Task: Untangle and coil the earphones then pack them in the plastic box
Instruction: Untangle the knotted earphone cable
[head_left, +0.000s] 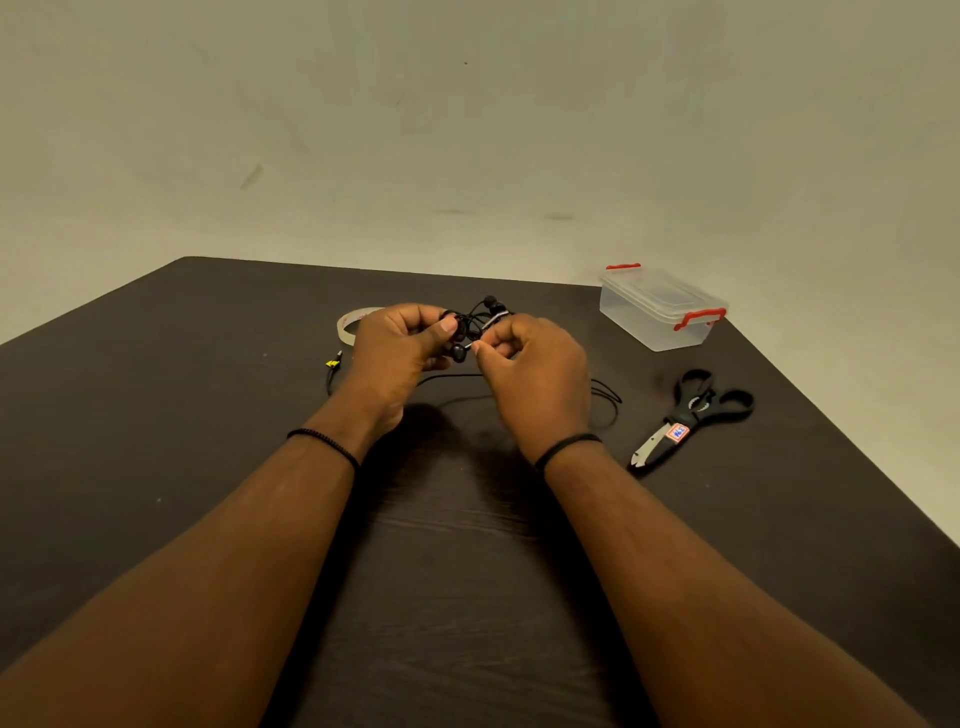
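- The left hand (402, 345) held a tangled bunch of black earphones (475, 325) above the dark worktop (208, 415); its grip was closed on the bunch, with the thumb pressed across the cables.
- The right hand (535, 364) met it from the other side, its grip pinching a thin pale part of the cable between thumb and forefinger, the other fingers curled in.
- One earbud (489, 300) stuck up above the tangle, and another (458, 353) hung just under the left thumb.
- From the earphones, slack cable (605, 400) trailed down to the worktop and looped out past the right wrist.
- The plug end (332, 364), marked with a bit of yellow, lay on the worktop left of the earphones, just beside the left hand.
- A roll of clear tape (349, 325) lay flat left of the earphones, partly hidden behind the left hand.
- The plastic box (660, 312), clear with red clips and its lid on, stood well right of the earphones, near the far right corner of the worktop.
- Black-handled scissors (685, 415) lay right of the earphones and nearer the person than the box, blades pointing toward the person.
- Each wrist wore a thin black band.
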